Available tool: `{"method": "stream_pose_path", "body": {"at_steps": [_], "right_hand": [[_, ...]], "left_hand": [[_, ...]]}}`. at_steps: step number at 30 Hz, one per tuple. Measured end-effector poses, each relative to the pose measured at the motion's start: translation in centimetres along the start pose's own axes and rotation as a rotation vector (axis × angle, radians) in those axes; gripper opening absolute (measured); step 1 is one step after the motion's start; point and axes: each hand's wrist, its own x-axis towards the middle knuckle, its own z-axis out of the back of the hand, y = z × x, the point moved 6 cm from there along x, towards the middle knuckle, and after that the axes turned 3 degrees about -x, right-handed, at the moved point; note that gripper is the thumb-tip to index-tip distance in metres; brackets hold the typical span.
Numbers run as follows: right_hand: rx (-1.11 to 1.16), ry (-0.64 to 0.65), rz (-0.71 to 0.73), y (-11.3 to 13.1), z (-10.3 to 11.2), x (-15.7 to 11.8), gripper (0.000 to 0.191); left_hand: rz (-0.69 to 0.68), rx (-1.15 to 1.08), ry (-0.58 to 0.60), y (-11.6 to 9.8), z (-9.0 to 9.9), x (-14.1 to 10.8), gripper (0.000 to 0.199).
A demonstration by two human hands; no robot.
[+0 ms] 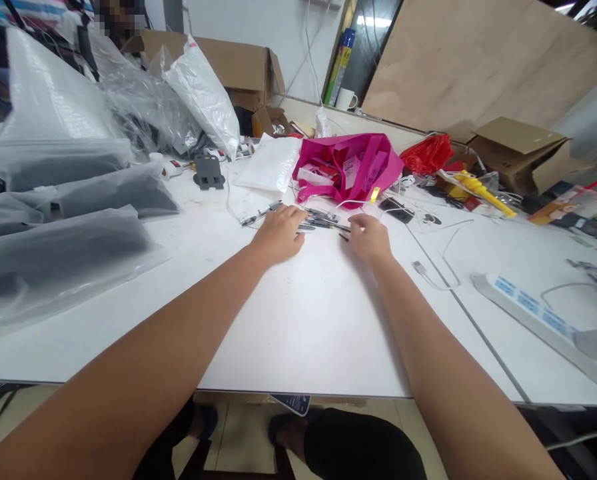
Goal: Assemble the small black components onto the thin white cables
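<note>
A loose pile of slim grey and silver pen-like sticks (321, 219) lies on the white table (298, 320), in front of a pink bag. My left hand (277, 235) rests over the pile's left part, thumb apart from the curved fingers. More of the sticks (259, 214) poke out beyond its far side. At the right end of the pile, my right hand (371, 239) is closed, its fingertips beside the end of a dark stick. What it grips, if anything, is hidden.
Behind the pile sit the pink bag (383, 160) and a white pouch (271, 163). Frosted plastic bags (68, 247) cover the left side. At right are a power strip (528, 307), a white cable (448, 287) and a yellow tool (486, 193). Cardboard boxes (518, 150) stand farther back.
</note>
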Motion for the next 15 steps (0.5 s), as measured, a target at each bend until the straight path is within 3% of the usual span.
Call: {"method": "stream_pose_path", "body": {"at_steps": [5,9,15], "right_hand": [[0.033,-0.024,-0.115,-1.4,1.4,0.4,0.032],[-0.033,0.023,-0.059,-0.6,1.2,0.0,0.023],[-0.206,0.199,0.043,1.0,0.6,-1.2,0.011]], "left_hand": [[0.023,-0.054,0.056,1.0,-0.1,-0.1,0.045],[0.035,-0.063,0.083,1.0,-0.1,-0.2,0.042],[0.059,-0.07,0.083,0.8,0.0,-0.1,0.042]]}}
